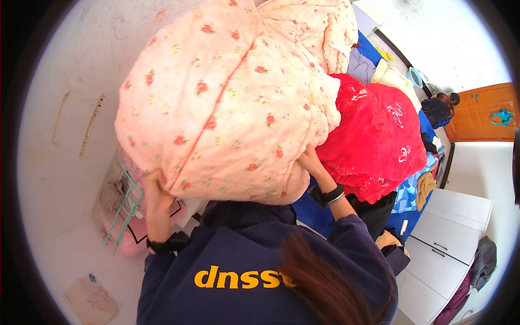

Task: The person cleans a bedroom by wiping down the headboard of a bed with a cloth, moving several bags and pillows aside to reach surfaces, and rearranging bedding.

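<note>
A large pink quilt [233,124] with small red flowers and a red seam bulges up in front of me and fills the upper middle. At its lower left corner, my left hand [156,187] pinches the edge of the cloth. My right hand [310,160] grips its lower right side, the fingertips partly hidden by the folds. Right beside the quilt lies a bright red blanket [374,138] with white heart patterns, apart from my hands.
A blue bed sheet [317,214] shows under the bedding, with a blue checked cloth [406,189] and brown cloth [425,190] along the right. A white drawer cabinet [449,233] stands at lower right. A green wire rack [125,208] is at left, by the wall. An orange door [482,116] is far right.
</note>
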Tool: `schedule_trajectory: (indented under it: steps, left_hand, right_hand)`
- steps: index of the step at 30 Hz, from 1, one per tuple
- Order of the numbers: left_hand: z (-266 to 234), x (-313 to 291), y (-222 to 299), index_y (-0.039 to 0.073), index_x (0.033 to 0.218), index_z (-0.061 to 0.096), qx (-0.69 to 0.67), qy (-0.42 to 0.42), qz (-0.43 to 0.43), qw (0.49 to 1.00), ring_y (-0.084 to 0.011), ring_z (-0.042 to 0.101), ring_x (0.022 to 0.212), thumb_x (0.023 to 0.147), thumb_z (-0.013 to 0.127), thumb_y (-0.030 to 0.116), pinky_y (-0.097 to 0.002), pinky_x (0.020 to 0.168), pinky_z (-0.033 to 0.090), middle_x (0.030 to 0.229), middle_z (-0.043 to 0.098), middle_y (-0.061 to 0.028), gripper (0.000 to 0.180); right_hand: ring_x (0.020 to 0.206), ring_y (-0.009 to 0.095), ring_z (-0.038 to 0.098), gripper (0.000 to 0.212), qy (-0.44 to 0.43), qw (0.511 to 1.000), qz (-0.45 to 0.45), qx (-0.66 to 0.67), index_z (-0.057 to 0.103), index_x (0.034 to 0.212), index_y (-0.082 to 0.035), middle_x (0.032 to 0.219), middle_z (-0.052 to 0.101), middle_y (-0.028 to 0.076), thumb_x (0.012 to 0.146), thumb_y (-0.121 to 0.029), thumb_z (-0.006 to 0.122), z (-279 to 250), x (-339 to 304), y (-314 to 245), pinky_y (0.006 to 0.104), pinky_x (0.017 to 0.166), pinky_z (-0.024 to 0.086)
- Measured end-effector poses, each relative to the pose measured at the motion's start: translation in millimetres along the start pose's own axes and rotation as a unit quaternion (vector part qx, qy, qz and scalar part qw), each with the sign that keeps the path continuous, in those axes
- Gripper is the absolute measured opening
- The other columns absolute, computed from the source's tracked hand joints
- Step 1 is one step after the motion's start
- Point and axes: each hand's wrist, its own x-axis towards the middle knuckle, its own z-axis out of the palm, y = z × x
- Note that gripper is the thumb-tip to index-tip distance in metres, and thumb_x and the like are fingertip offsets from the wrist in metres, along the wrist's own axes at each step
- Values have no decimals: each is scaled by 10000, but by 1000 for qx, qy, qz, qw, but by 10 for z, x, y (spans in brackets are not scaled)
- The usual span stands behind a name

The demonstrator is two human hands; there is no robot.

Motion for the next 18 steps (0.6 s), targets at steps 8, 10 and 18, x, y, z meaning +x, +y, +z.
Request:
schedule_trajectory:
  steps: [8,10,18]
  left_hand:
    - [-247,-406,279,-75,876,518,24,4,2,1000,-264,546,884,457,342,-40,-354,801,459,958,555,-154,455]
    - [-92,-279,179,-71,844,512,20,16,-2,1000,-269,538,892,456,345,-43,-358,805,458,940,553,-152,423]
    - [-45,484,-44,-54,916,504,-10,94,-80,992,-290,525,934,473,368,-7,-380,843,433,1024,541,-148,466]
  right_hand:
    - [1139,293,398,560,-218,943,-83,-237,440,1165,-2,1234,414,169,668,-184,623,115,-168,-328,352,959,296]
    - [1088,273,433,539,-229,938,-104,-238,440,1157,2,1198,439,158,677,-168,616,-18,-52,-290,345,922,332]
    - [612,124,545,238,-278,916,280,-77,566,918,-10,687,551,34,835,-191,435,-1073,874,-30,240,568,459]
